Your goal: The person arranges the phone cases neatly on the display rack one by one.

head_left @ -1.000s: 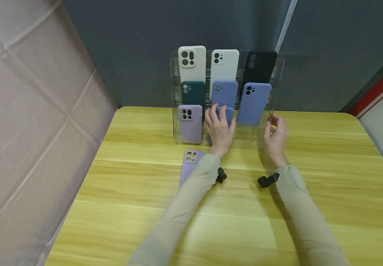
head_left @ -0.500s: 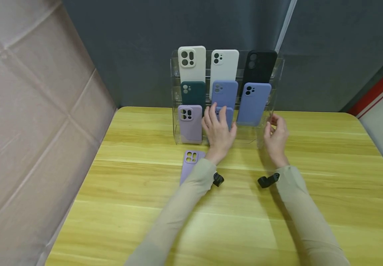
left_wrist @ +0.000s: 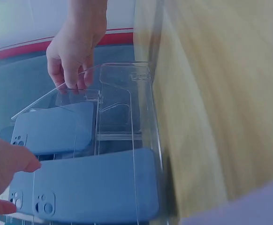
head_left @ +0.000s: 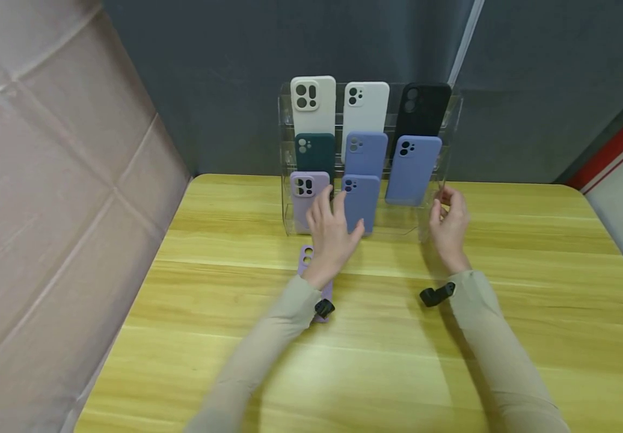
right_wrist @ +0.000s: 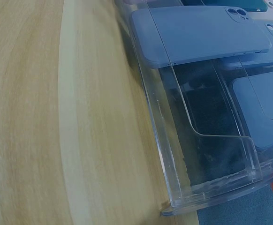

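A clear tiered stand (head_left: 400,224) holds several phone cases in rows. My left hand (head_left: 332,236) hovers in front of its lowest tier with fingers spread, apart from the case there in the left wrist view. Behind those fingers are a blue phone case (head_left: 364,207) and, partly covered, a lavender phone case (head_left: 300,210) in the same tier. My right hand (head_left: 448,227) pinches the stand's right side panel by its edge, as the left wrist view shows. Another lavender phone case (head_left: 328,293) lies on the table, partly hidden under my left wrist.
The middle tier bears a dark green case (head_left: 314,151), a blue case (head_left: 365,151) and a tilted blue case (head_left: 413,171). At the top stand a cream case (head_left: 317,120), a white case (head_left: 368,114) and a black case (head_left: 425,111). A dark grey curtain (head_left: 225,108) hangs behind the wooden table (head_left: 198,288).
My left hand has come away from the blue case in the lowest tier, moving left and slightly toward me, which uncovers that case. My right hand stays at the stand's side.
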Demonstrator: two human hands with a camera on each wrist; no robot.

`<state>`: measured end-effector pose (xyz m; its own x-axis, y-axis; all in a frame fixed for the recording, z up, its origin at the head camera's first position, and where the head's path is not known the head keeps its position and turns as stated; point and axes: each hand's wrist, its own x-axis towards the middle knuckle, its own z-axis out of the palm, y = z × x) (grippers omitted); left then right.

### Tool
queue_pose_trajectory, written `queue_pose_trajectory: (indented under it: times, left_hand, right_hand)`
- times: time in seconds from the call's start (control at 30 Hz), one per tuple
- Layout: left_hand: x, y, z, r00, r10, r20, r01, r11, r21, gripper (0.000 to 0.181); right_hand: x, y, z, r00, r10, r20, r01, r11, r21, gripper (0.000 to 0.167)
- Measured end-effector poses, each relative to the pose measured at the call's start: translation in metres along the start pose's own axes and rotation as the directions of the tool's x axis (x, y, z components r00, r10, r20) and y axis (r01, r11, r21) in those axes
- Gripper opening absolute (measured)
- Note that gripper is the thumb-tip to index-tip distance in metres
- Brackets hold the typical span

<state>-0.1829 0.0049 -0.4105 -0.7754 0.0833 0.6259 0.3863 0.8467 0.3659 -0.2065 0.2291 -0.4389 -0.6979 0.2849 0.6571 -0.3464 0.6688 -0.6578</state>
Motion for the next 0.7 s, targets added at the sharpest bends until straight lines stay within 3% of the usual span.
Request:
queue_pose_trajectory:
  times: [0.13,0.27,0.57,0.7]
  left_hand:
    - [-0.010,-0.010,-0.010,0.995,-0.036,0.090,0.035,0.999,0.016,0.063]
    - [-0.020,-0.018,-0.018,0.977,-0.086,0.196,0.082,0.996,0.028,0.067]
    - [-0.039,-0.030,-0.026,0.913,-0.181,0.365,0.165,0.983,0.076,0.078]
    - [-0.045,-0.033,-0.026,0.866,-0.216,0.450,0.198,0.976,0.088,0.083]
  right_hand:
    - [0.000,0.000,0.001,1.000,0.009,-0.010,-0.009,1.000,0.002,0.022]
    - [0.000,0.000,0.001,1.000,0.026,-0.010,-0.026,1.000,0.012,0.022]
    - [0.000,-0.001,0.001,0.999,0.033,-0.009,-0.033,0.999,0.023,0.023]
    - [-0.001,-0.001,0.001,1.000,0.023,-0.011,-0.022,1.000,0.021,0.023]
